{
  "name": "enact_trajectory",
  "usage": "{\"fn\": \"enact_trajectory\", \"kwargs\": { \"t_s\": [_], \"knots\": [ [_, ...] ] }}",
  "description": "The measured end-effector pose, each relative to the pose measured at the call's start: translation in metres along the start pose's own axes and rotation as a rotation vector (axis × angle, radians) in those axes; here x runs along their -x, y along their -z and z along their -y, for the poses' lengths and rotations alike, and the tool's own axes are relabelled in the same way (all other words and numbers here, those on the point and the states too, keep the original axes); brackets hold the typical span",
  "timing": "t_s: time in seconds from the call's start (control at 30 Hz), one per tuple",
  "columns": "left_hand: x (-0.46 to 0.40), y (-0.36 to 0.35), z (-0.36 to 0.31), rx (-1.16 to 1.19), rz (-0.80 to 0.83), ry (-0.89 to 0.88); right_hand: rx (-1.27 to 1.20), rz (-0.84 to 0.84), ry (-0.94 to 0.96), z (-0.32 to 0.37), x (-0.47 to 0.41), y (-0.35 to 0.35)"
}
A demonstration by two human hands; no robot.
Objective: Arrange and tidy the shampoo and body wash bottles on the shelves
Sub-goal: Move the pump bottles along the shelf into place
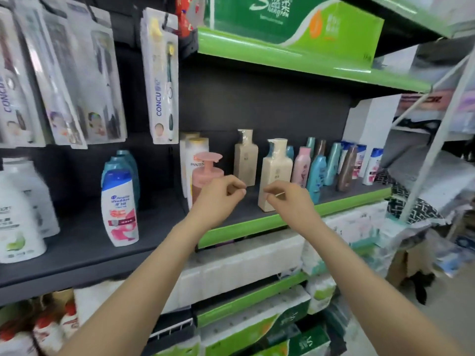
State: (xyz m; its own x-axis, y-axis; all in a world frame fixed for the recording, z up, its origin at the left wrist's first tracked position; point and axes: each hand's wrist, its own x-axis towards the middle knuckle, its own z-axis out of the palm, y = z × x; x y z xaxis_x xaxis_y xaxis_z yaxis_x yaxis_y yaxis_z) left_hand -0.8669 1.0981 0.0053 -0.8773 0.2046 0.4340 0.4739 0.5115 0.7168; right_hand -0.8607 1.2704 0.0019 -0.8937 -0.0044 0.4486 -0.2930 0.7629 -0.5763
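- Landmark: the green-edged shelf carries the shampoo and body wash bottles; every position below refers to it.
- Left hand: raised in front of the shelf's front edge, fingers loosely curled, thumb and fingertips close together, holding nothing. It partly covers the pink pump bottle standing at the shelf's left end.
- Right hand: raised beside the left hand, apart from it, above the shelf edge. Fingers are loosely curled and grip no item. It overlaps the lower part of the front cream pump bottle.
- A second cream pump bottle stands upright further back on the shelf, between the two hands in view.
- White Pantene bottles stand behind the pink pump bottle.
- A row of pink, teal, brown and white bottles runs along the shelf's right half.
- A Head & Shoulders bottle stands on the dark shelf left of the landmark.
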Motion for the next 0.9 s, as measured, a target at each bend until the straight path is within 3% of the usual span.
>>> {"fn": "enact_trajectory", "kwargs": {
  "t_s": [0.2, 0.43, 0.63, 0.77, 0.9],
  "knots": [
    [-0.083, -0.052, -0.005, -0.017, -0.144, -0.065, -0.01, -0.075, 0.098, -0.055, -0.073, 0.017],
    [-0.161, -0.077, -0.008, 0.008, -0.284, -0.019, -0.087, -0.226, 0.197, -0.094, -0.162, 0.036],
    [-0.198, -0.094, 0.004, 0.078, -0.269, 0.026, -0.244, -0.026, 0.312, -0.113, -0.212, 0.032],
    [-0.219, -0.09, 0.012, 0.222, -0.413, 0.06, -0.438, 0.043, 0.264, -0.122, -0.256, 0.034],
    [-0.257, -0.081, 0.031, 0.119, -0.522, 0.148, -0.425, 0.199, 0.234, -0.122, -0.309, 0.023]
  ]
}}
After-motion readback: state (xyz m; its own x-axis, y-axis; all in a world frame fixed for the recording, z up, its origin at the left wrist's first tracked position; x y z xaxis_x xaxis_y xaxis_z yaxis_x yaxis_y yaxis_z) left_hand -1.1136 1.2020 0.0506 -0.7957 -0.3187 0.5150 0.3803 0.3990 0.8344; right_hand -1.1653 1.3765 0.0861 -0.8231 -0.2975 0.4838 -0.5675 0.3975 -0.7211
